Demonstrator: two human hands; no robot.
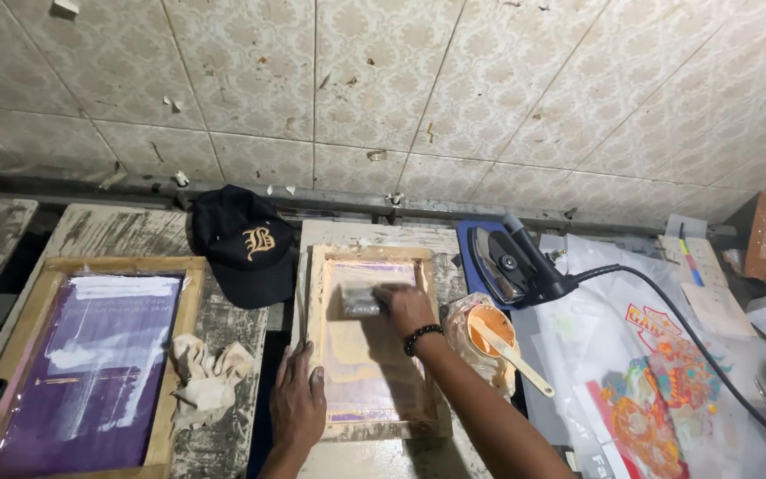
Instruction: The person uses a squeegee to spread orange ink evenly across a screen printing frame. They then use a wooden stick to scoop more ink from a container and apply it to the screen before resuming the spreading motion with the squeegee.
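Note:
A small wooden screen-printing frame (316, 293) lies on a worn board in front of me, its mesh stained purple and cream. My right hand (405, 306) grips a squeegee (361, 302) pressed on the upper part of the mesh; a dark bead bracelet circles that wrist. My left hand (297, 399) lies flat, fingers spread, on the frame's lower left edge. Just right of the frame sits a clear pot of orange ink (488, 333) with a pale stirring stick (516, 355) in it.
A larger wooden frame with purple mesh (90, 355) lies at left, crumpled rags (206, 372) beside it. A black cap (246, 244) rests behind. An electric iron (511, 262) with black cord stands at right, above plastic sheets with colourful printed designs (658, 399). A tiled wall rises behind.

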